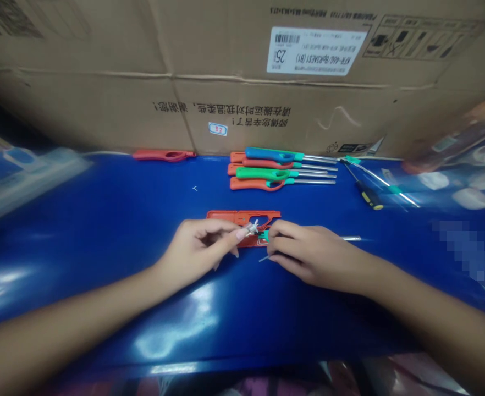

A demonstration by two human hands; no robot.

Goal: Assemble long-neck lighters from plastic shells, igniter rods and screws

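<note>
My left hand (209, 237) is closed, pinching a small part with a white end (252, 226) between thumb and index finger. Under and behind the fingertips lies an opened orange lighter shell (221, 214); its trigger loop shows just beyond my hands. My right hand (308, 247) is closed at the right end of the shell. A green collar (264, 236) shows at its fingertips, and a metal tube (352, 238) sticks out past the hand to the right. A thin pale tube (264, 258) pokes out below those fingers. My hand hides how these pieces join.
Several long-nosed lighters (267, 174) lie stacked beyond my hands. A red handle piece (164, 155) rests at the back left. A screwdriver (368, 195) and loose metal tubes (391, 187) lie to the right. A large cardboard box (122, 115) walls off the blue table (102, 220).
</note>
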